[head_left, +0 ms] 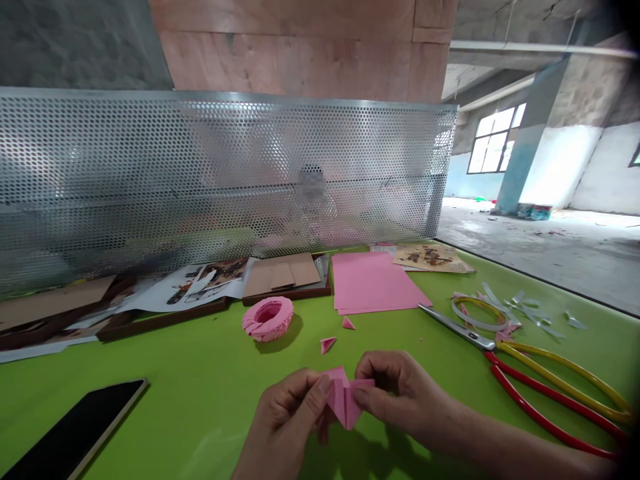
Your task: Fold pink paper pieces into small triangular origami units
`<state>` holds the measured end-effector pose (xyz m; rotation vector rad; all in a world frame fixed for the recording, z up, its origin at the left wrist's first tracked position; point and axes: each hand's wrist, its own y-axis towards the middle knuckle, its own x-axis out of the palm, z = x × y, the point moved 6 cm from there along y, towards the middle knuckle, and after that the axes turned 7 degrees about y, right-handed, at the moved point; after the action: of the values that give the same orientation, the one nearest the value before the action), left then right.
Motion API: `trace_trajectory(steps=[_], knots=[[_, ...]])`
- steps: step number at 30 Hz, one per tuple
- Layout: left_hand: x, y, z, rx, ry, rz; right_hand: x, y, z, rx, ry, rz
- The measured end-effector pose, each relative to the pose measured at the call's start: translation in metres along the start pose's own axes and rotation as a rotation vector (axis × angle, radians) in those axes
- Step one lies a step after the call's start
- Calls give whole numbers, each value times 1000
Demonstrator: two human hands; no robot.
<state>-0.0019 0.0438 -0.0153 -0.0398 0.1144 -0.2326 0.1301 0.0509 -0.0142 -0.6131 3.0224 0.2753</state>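
Between my two hands is a small piece of folded pink paper (344,400), with creases running down its middle and a point at the bottom. My left hand (290,413) pinches its left side between thumb and fingers. On the other side, my right hand (395,390) grips the right flap with thumb and forefinger. Just beyond lie two small folded pink paper triangles, one (328,345) nearer and another (349,323) farther off. A pink ring of interlocked folded paper (269,319) rests behind and to the left of my hands.
Pink paper sheets (377,283) lie at the back. Scissors (480,339) with red and yellow handles sit at right, by a roll of tape (480,313) and clear scraps. A phone (75,430) lies at left. Trays with cardboard (283,272) line a perforated metal screen (225,173).
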Motion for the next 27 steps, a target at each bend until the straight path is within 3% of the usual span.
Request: trace_trajectory(steps=[4, 13, 18, 23, 27], knots=[[3, 0, 3, 2, -75, -13, -1, 0, -2, -23, 0, 19], [7, -2, 15, 102, 30, -55, 2, -4, -18, -148, -103, -2], [9, -3, 15, 58, -31, -44, -3, -4, -22, -226, -164, 107], [13, -4, 6, 29, -156, -68, -15, -13, -41, -523, -276, 273], [15, -3, -6, 22, -109, -149, -10, -21, -49, -688, -358, 173]])
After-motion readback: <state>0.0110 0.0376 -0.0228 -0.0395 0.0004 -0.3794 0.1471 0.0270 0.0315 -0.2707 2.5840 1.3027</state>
